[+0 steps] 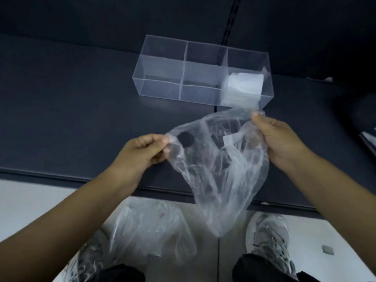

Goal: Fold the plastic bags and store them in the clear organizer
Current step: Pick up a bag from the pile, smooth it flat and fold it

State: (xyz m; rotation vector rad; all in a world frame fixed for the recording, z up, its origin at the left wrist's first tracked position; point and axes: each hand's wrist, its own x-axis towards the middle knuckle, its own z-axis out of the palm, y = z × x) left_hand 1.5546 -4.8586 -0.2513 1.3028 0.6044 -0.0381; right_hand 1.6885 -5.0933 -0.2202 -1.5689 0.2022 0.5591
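Head view. Dark navy bench [71, 119] fills the upper half of the frame, a seam running front to back through its middle; pale floor [30, 204] shows below its near edge.

Clear organizer [158, 88] sits on the bench toward the back, a little right of centre, split by dividers into compartments. A folded white-ish bag stack [242, 88] sits in its right-end compartment; the other compartments show only the bench through the walls.

Both hands are up over the near edge of the bench, holding one clear plastic bag [219, 169] between them. Left hand [140, 153] pinches the bag's left top corner between thumb and curled fingers, just beside a round handle hole [185, 139]. Right hand [282, 139] grips the right top corner, thumb on top, fingers curled into the film. The bag is crumpled, unfolded, and hangs down past the bench edge to a point (not touching the bench, as far as I can tell).

On the floor between the shoes lies a loose pile of more clear bags [146, 233], partly over the left shoe [89, 259]. Right shoe [268, 237] stands apart from it. Dark trouser cuffs at the bottom edge.
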